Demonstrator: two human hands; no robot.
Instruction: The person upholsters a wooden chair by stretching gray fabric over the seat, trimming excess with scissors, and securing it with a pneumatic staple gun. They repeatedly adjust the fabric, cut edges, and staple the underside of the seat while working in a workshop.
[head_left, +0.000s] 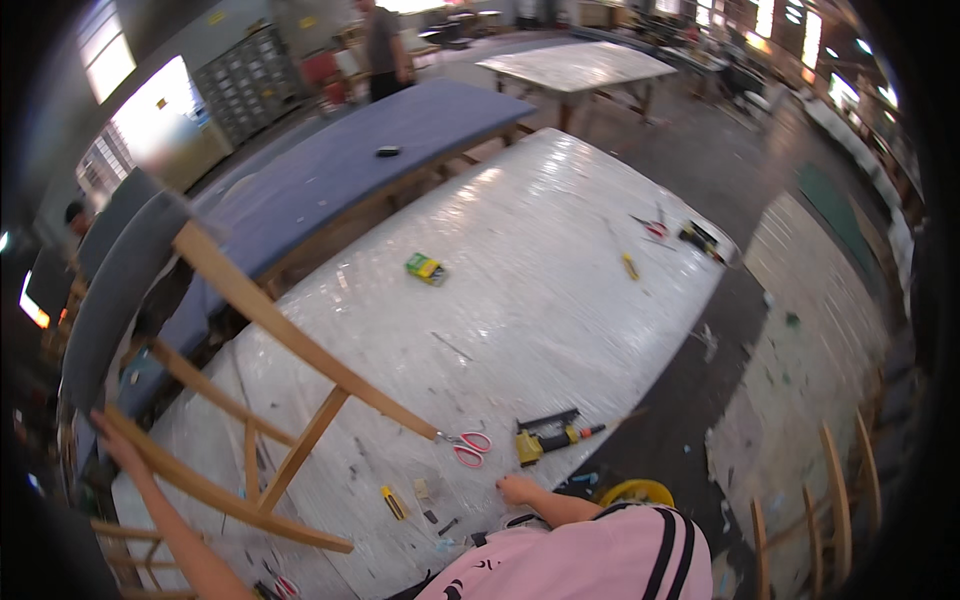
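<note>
With the left hand closed in a firm grip on a leg of the bare wooden chair frame lying tilted on the white plastic-covered surface, it seems wise to keep it steady while the open, empty right hand rests beside the red-handled scissors (yellow-and-black staple gun just beyond).

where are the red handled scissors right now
In the head view, the red-handled scissors lie on the plastic-covered table near its front edge, just left of the yellow and black power tool, beyond the right hand.
</note>
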